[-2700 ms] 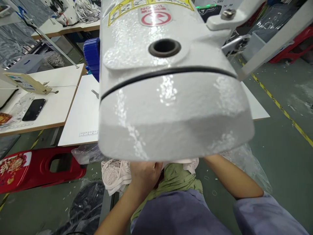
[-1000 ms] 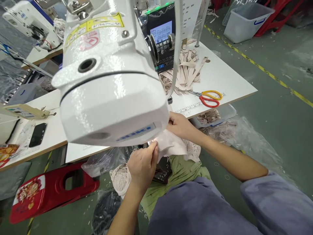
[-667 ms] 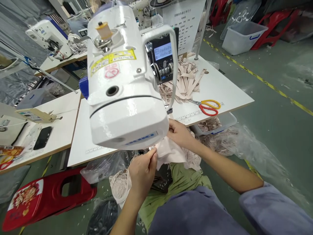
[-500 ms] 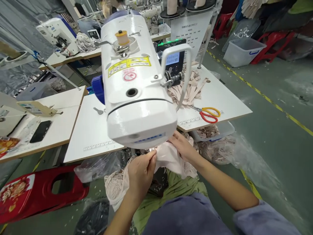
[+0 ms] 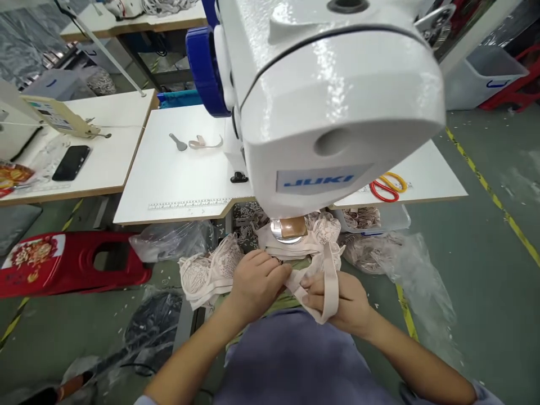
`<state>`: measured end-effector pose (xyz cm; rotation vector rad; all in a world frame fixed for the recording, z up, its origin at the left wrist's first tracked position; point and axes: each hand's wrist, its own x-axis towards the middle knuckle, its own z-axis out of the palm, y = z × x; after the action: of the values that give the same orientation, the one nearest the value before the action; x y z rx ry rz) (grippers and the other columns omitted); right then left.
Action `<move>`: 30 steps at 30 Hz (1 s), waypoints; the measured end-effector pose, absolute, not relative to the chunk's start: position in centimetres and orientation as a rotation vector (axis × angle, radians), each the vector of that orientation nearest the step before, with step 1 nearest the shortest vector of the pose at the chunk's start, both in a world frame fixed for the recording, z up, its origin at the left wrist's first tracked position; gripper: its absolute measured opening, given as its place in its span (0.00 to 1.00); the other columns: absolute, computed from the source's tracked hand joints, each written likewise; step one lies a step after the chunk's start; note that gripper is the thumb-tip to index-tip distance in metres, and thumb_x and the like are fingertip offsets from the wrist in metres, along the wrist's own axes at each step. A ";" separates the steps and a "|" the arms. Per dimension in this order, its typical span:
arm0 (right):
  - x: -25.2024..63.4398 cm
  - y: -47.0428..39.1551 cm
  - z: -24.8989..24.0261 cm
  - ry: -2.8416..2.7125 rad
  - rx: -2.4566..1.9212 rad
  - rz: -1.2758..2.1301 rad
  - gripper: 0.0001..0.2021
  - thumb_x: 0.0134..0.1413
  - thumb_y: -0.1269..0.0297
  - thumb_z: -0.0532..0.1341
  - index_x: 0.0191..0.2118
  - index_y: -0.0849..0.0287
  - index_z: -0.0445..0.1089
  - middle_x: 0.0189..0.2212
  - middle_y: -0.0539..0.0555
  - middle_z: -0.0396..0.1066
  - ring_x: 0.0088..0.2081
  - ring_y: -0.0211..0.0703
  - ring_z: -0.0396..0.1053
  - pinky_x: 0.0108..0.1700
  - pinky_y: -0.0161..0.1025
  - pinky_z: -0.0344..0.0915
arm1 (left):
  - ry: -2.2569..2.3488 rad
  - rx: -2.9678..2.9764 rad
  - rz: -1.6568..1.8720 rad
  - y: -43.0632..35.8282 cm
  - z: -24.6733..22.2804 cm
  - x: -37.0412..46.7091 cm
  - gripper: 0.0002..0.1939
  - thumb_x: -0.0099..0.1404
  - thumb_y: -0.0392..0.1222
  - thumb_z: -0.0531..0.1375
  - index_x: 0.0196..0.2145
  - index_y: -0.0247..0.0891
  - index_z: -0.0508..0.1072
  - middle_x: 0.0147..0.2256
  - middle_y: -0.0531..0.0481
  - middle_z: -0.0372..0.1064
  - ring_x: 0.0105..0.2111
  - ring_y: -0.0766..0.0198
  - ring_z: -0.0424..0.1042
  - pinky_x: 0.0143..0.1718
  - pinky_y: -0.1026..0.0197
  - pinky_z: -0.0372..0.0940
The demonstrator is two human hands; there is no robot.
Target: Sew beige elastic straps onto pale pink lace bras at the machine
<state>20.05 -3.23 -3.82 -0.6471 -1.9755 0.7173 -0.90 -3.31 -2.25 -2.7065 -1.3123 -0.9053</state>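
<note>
My left hand [image 5: 258, 284] is closed, its thumb and fingertips pinching the end of a beige bra band. Close beside it, my right hand [image 5: 348, 306] grips the same band, and a wide beige strap [image 5: 331, 281] loops over its fingers. More of the beige lace bra [image 5: 310, 242] lies just beyond, under the head of a white sewing machine [image 5: 341, 107]. The needle area is hidden by the machine head. To the left of my left hand hang lace bra cups [image 5: 211, 270], untouched.
Scissors [image 5: 388, 187] with red and yellow handles lie on the white table [image 5: 181, 174], right of the machine. A small grey tool [image 5: 178, 143] and a fabric scrap [image 5: 205, 143] rest on its left. A red stool [image 5: 80, 261] stands lower left; a plastic bin [image 5: 399, 216] sits under the right edge.
Both hands have come back from under the machine head toward my body, bringing the beige band along. The strap now loops over my right fingers. The view has moved closer and tilted down.
</note>
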 end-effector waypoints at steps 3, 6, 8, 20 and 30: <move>19.9 -3.1 -3.4 -2.018 -0.652 0.667 0.07 0.56 0.73 0.65 0.37 0.53 0.77 0.29 0.49 0.79 0.35 0.43 0.80 0.40 0.35 0.77 | -1.264 -2.659 -0.975 -3.4 -2.2 -1.3 0.09 0.71 0.34 0.53 0.35 0.36 0.72 0.20 0.54 0.67 0.23 0.64 0.65 0.31 0.59 0.63; 19.7 -2.9 -3.1 -2.060 -0.560 0.551 0.06 0.56 0.73 0.65 0.36 0.55 0.77 0.27 0.49 0.79 0.34 0.43 0.80 0.37 0.34 0.77 | -1.246 -2.636 -1.032 -3.4 -1.9 -1.4 0.08 0.70 0.34 0.53 0.36 0.35 0.72 0.20 0.54 0.67 0.23 0.64 0.66 0.31 0.59 0.64; 19.7 -2.8 -3.2 -2.064 -0.538 0.533 0.06 0.55 0.74 0.65 0.37 0.56 0.77 0.27 0.50 0.79 0.34 0.43 0.80 0.37 0.34 0.77 | -1.243 -2.627 -1.057 -3.3 -1.8 -1.4 0.08 0.71 0.34 0.53 0.37 0.36 0.71 0.20 0.54 0.67 0.22 0.64 0.66 0.31 0.60 0.64; 19.9 -2.6 -3.3 -1.965 -0.384 0.857 0.05 0.61 0.70 0.62 0.41 0.58 0.75 0.28 0.54 0.77 0.37 0.44 0.79 0.41 0.35 0.78 | -0.959 -2.910 -1.286 -3.7 -2.0 -2.1 0.08 0.71 0.32 0.51 0.33 0.40 0.64 0.17 0.58 0.60 0.18 0.66 0.56 0.26 0.62 0.59; 20.0 -4.0 -3.9 -1.852 -0.624 1.261 0.06 0.58 0.62 0.63 0.34 0.55 0.77 0.29 0.55 0.79 0.30 0.45 0.79 0.35 0.38 0.79 | -0.928 -2.940 -1.335 -4.3 -1.6 -2.2 0.07 0.68 0.29 0.53 0.35 0.40 0.66 0.17 0.59 0.60 0.18 0.66 0.57 0.26 0.62 0.60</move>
<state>20.05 -3.96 -3.89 -0.6236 -1.8525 1.2614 -2.20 -4.31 -1.65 -2.9399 -0.9284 -1.3355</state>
